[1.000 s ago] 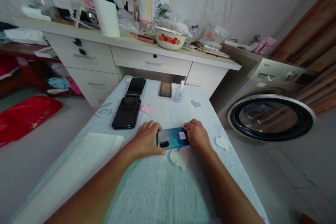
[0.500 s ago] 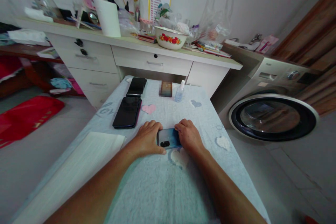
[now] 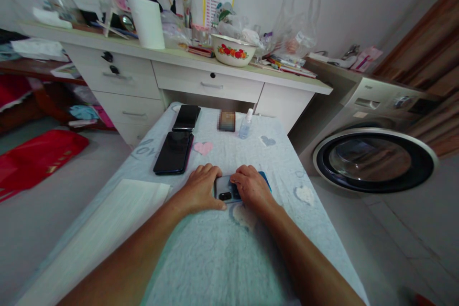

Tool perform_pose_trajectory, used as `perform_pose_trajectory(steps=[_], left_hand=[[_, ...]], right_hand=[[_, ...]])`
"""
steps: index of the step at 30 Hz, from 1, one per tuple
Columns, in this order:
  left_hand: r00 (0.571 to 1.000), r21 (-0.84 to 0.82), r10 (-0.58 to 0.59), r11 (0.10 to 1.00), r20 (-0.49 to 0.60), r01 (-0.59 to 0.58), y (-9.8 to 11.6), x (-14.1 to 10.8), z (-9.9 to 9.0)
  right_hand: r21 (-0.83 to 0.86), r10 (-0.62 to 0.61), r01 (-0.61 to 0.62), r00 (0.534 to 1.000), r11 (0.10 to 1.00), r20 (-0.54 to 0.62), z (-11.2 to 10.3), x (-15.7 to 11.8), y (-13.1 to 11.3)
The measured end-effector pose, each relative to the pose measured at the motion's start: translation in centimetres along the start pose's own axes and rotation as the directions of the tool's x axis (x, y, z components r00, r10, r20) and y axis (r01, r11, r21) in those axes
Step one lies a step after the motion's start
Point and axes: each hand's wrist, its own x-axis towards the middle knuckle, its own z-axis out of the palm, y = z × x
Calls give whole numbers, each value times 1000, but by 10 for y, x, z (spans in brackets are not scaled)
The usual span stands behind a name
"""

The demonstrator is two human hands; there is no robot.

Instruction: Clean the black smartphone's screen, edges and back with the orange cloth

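A smartphone (image 3: 223, 185) with a shiny blue-grey back lies face down on the cloth-covered table, its dark camera bump towards my left. My left hand (image 3: 201, 189) grips its left end, with the thumb along the near edge and the fingers at the far edge. Across the phone's middle and right part rests my right hand (image 3: 253, 186), fingers bunched and pressed down on the back. Whatever may be under those fingers is hidden. The phone's blue right end shows beyond the right hand.
Two dark phones, one nearer (image 3: 174, 153) and one farther (image 3: 186, 117), lie at the left. A clear spray bottle (image 3: 245, 126) stands at the back beside a blurred small item (image 3: 227, 121). A folded white cloth (image 3: 125, 210) lies left. A washing machine (image 3: 373, 153) stands right.
My right hand has slid left over the phone's back, uncovering its right end. My left hand keeps its hold, and the phone stays in place.
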Motion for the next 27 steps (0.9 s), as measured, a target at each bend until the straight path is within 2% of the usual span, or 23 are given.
perform_pose_trajectory(steps=[7,17,23,27], left_hand=[[1000,-3,0,1000,0,0,0,-1,0],[1000,-9,-6,1000,6,6,-1,1,0],[1000,-15,5,1000,4,-5,-3,0,2],[1000,-7,5,1000,8,-5,-3,0,2]], right_hand=[[-55,169,-169,986,984,-6,-11,-4,12],[-80,398,-401,916,913,-42,-25,-17,33],[-78,472,-474,880,877,-43,-29,-21,37],[-83,455,-455,890,887,-23,-31,-22,34]])
